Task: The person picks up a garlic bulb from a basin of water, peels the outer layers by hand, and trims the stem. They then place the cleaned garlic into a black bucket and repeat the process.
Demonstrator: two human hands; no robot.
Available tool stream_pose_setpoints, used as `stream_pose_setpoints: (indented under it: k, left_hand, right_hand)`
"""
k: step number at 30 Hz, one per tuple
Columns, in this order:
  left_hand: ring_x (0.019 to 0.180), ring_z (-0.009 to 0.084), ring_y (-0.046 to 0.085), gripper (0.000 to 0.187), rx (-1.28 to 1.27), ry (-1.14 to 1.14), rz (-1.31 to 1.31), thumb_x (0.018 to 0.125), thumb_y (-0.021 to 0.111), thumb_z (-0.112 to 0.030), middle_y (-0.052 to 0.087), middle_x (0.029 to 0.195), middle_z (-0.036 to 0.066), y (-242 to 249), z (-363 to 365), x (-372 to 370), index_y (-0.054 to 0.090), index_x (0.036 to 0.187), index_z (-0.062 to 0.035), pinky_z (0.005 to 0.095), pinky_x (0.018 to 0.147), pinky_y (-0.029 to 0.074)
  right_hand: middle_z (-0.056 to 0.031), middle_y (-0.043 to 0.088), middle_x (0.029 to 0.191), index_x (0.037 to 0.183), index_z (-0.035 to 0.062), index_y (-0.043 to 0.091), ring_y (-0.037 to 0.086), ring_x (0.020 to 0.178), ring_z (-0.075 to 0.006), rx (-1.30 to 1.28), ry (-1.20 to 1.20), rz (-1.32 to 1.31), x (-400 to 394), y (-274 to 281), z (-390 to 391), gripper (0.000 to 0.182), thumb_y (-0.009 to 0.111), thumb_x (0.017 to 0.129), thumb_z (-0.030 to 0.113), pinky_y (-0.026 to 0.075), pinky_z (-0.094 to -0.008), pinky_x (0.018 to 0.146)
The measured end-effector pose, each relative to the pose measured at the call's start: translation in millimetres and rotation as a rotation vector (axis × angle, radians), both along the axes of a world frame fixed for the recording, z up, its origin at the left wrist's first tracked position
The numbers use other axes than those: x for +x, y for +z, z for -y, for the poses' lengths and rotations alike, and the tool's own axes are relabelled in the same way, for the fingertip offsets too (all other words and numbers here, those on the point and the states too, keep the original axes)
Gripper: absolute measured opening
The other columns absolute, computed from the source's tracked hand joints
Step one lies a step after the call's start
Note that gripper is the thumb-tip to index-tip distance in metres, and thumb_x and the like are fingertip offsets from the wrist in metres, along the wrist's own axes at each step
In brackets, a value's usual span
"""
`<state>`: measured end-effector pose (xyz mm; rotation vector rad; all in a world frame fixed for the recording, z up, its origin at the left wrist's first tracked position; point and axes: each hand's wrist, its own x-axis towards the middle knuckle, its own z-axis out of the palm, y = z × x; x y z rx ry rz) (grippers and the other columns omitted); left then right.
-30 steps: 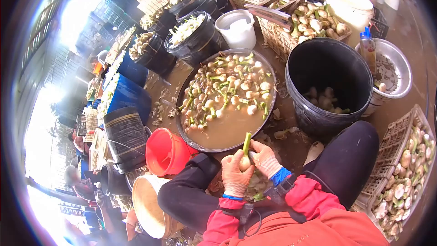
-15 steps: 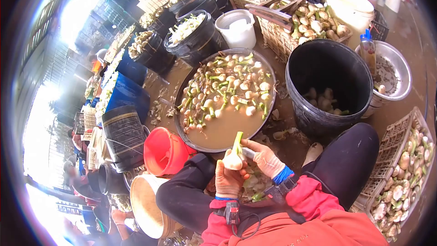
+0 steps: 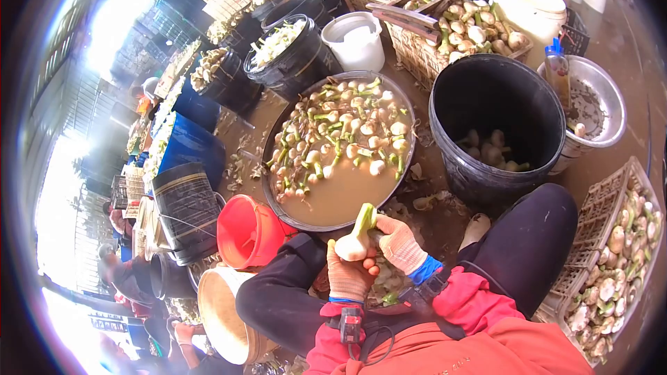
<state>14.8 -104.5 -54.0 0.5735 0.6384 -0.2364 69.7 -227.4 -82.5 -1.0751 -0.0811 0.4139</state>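
Note:
My left hand (image 3: 349, 276), in a pale orange glove, is closed around the base of a white bulb with a green stem (image 3: 354, 244). Close on its right, my right hand (image 3: 401, 242) is closed beside the stem; in this view its fingers hide most of what they hold. Just beyond both hands stands a wide round tub (image 3: 306, 225) of brown water with many stemmed bulbs afloat. Peelings (image 3: 390, 282) lie below the hands, between my legs.
A large black bucket (image 3: 451, 167) with some bulbs stands right of the tub, a red bucket (image 3: 240, 232) left. A crate of bulbs (image 3: 590, 232) is at the far right. Other people (image 3: 132, 278) work at the left edge.
The bulb is tilted a little more, its stem leaning right. My right hand has turned and closed in beside the stem; the blade-like grey thing seen at its fingers before no longer shows.

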Motion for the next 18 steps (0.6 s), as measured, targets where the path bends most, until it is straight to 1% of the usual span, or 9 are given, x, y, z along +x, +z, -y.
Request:
stream_pose_setpoints:
  k: [4, 5, 7, 8, 11, 12, 15, 17, 18]
  left_hand:
    - [0.051, 0.0154, 0.047, 0.062, 0.07, 0.023, -0.031, 0.081, 0.039, -0.068, 0.058, 0.073, 0.008, 2.8, 1.0, 2.8, 0.058, 0.101, -0.0125, 0.0283, 0.046, 0.038]
    - [0.051, 0.0154, 0.047, 0.062, 0.07, 0.025, -0.032, 0.081, 0.039, -0.068, 0.058, 0.073, 0.008, 4.8, 1.8, 1.6, 0.058, 0.101, -0.0125, 0.0283, 0.046, 0.038]
    - [0.049, 0.0148, 0.045, 0.068, 0.191, -0.091, -0.072, 0.081, 0.034, -0.072, 0.058, 0.071, 0.008, 7.0, 3.4, 0.4, 0.058, 0.1, -0.0112, 0.0275, 0.044, 0.035]
    - [0.049, 0.0148, 0.045, 0.068, 0.191, -0.094, -0.073, 0.081, 0.034, -0.072, 0.058, 0.071, 0.008, 3.5, 6.1, 0.4, 0.058, 0.1, -0.0112, 0.0275, 0.044, 0.035]
    - [0.085, 0.0222, 0.058, 0.072, 1.269, 0.016, 0.493, 0.078, 0.063, -0.055, 0.058, 0.099, 0.013, -12.2, 16.7, -4.9, 0.048, 0.125, -0.0016, 0.0323, 0.072, 0.048]
    - [0.102, 0.0238, 0.054, 0.083, 1.598, -0.055, 0.535, 0.071, 0.077, -0.04, 0.053, 0.11, 0.012, -8.8, 12.1, -9.2, 0.038, 0.132, 0.0013, 0.0308, 0.085, 0.044]
    - [0.1, 0.0226, 0.053, 0.086, 2.013, -0.121, 0.557, 0.067, 0.08, -0.038, 0.053, 0.109, 0.01, -0.1, 5.9, -5.0, 0.038, 0.131, 0.0028, 0.0307, 0.085, 0.044]
    - [0.087, 0.0224, 0.058, 0.081, 1.952, -0.049, 0.619, 0.07, 0.076, -0.044, 0.057, 0.102, 0.008, -1.6, -0.8, 0.2, 0.042, 0.129, 0.0006, 0.0325, 0.079, 0.048]
    - [0.079, 0.0217, 0.059, 0.075, 1.341, -0.099, 0.495, 0.073, 0.07, -0.051, 0.058, 0.096, 0.008, 2.9, -3.0, 3.6, 0.047, 0.124, -0.0014, 0.0342, 0.072, 0.05]
  right_hand:
    - [-0.0035, 0.06, 0.106, 0.124, 0.0058, 0.052, 0.057, 0.089, -0.0117, 0.332, 0.282, -0.356, 3.2, 11.5, 18.4, 0.041, 0.058, 0.083, 0.003, 0.049, -0.0262, 0.077]
    - [-0.0035, 0.06, 0.106, 0.124, 0.0058, 0.052, 0.057, 0.089, -0.0117, 0.333, 0.284, -0.357, 2.2, 13.2, 15.4, 0.041, 0.058, 0.083, 0.003, 0.049, -0.0262, 0.077]
    - [-0.0027, 0.062, 0.091, 0.122, 0.0079, 0.055, 0.058, 0.063, -0.009, 0.196, 0.1, -0.302, 0.1, 17.9, 4.6, 0.038, 0.064, 0.085, 0.014, 0.05, -0.0238, 0.056]
    - [-0.0019, 0.062, 0.092, 0.118, 0.0069, 0.058, 0.058, 0.067, -0.0081, 0.211, 0.005, -0.257, 0.7, 5.4, -1.5, 0.037, 0.067, 0.082, 0.013, 0.049, -0.024, 0.059]
    - [-0.0007, 0.062, 0.092, 0.114, 0.006, 0.061, 0.057, 0.075, -0.0073, 0.088, -0.076, -0.294, 3.7, -7.5, -4.3, 0.035, 0.069, 0.08, 0.01, 0.048, -0.0244, 0.065]
    - [-0.0007, 0.062, 0.092, 0.114, 0.006, 0.061, 0.057, 0.075, -0.0073, 0.089, -0.074, -0.293, 3.8, -7.8, -5.1, 0.035, 0.069, 0.08, 0.01, 0.048, -0.0244, 0.065]
    - [-0.0003, 0.064, 0.09, 0.112, 0.0052, 0.062, 0.057, 0.079, -0.0077, 0.152, -0.086, -0.315, 4.0, -8.7, -6.3, 0.031, 0.066, 0.081, 0.006, 0.047, -0.0241, 0.068]
    - [-0.001, 0.064, 0.09, 0.112, 0.0048, 0.062, 0.057, 0.078, -0.0081, 0.116, -0.082, -0.305, 5.2, -4.1, -2.0, 0.03, 0.065, 0.082, 0.006, 0.047, -0.0228, 0.068]
    - [-0.0012, 0.064, 0.09, 0.111, 0.0039, 0.062, 0.057, 0.078, -0.0082, 0.108, -0.061, -0.288, 5.6, 8.0, 4.0, 0.029, 0.065, 0.082, 0.006, 0.047, -0.0221, 0.068]
